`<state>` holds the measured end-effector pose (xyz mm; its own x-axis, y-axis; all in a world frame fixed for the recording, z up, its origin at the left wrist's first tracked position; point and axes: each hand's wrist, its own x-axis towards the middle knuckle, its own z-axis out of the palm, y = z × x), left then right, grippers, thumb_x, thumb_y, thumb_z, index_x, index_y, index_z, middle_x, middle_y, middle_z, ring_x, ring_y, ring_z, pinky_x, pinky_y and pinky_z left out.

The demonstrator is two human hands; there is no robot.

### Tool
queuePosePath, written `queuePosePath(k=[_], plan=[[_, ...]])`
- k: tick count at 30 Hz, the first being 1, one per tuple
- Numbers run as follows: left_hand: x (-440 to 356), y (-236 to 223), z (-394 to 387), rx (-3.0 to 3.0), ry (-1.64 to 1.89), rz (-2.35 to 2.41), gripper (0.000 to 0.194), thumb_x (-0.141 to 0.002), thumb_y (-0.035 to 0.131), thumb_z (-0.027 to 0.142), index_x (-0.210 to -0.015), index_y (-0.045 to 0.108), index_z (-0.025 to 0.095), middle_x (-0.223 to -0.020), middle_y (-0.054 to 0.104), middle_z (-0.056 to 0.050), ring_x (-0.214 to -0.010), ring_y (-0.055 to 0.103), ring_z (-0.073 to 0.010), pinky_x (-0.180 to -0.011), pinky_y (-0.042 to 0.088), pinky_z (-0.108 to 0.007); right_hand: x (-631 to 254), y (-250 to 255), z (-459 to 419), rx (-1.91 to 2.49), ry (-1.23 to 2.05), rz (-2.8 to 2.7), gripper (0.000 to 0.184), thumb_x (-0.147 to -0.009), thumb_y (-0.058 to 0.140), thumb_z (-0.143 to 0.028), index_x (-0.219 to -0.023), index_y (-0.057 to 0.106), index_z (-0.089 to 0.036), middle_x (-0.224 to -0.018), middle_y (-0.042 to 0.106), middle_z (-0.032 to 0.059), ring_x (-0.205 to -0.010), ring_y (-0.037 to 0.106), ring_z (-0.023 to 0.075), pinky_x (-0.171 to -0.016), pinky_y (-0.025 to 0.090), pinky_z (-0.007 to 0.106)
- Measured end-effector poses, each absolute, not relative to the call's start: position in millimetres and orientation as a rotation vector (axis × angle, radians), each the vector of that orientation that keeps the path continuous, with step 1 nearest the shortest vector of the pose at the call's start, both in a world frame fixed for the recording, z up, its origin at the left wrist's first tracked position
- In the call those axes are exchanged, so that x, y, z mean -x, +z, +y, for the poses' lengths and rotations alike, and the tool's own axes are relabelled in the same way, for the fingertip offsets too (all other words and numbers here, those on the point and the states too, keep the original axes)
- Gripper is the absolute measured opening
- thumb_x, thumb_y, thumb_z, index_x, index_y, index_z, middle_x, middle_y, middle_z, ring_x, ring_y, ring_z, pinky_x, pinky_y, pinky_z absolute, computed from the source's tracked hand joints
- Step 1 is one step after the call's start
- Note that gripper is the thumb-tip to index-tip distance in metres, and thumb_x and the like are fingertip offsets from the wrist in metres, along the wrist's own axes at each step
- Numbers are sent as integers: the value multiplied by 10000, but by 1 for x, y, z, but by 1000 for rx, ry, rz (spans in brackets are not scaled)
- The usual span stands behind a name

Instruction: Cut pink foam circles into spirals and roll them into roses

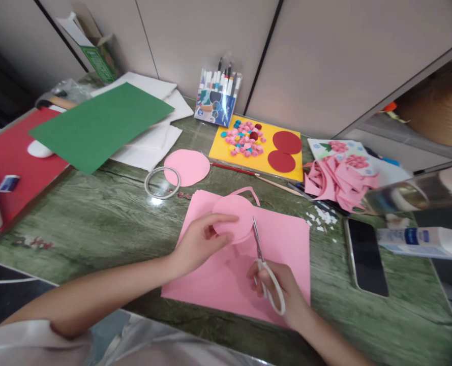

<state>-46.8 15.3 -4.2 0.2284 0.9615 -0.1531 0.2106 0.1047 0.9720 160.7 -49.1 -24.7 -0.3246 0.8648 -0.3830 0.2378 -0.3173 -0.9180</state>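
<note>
Disc, seemingly nearly round, perhaps unfinished at right, pinched in left hand; scissors gripped in right hand.

Passage left of pink paper; phone (lying flat) blocks right.

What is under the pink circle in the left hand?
The pink circle is over a larger pink sheet, which shows around it. A pink strip sticks out past the circle's top right. What lies directly beneath the circle and left hand is covered.
</note>
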Motion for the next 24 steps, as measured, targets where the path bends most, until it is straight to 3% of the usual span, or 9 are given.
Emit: queuePosePath(k=[9,24], plan=[[45,-1,16,-1386,733,1261,294,-694,583,143,-973,655,204,-969,665,-36,-867,578,-166,-673,448,-253,-162,-23,-49,1390,1709,-1430,550,-799,372,-640,-741,577,-134,-530,474,-4,-529,455,128,-544,377,267],[47,-1,15,-1368,760,1241,294,-713,562,137,-985,651,206,-1028,660,-32,-903,577,-169,-705,448,-263,-164,-29,-51,1388,1683,-1450,460,-855,370,-547,-762,573,-145,-532,481,-13,-536,463,121,-552,372,259]])
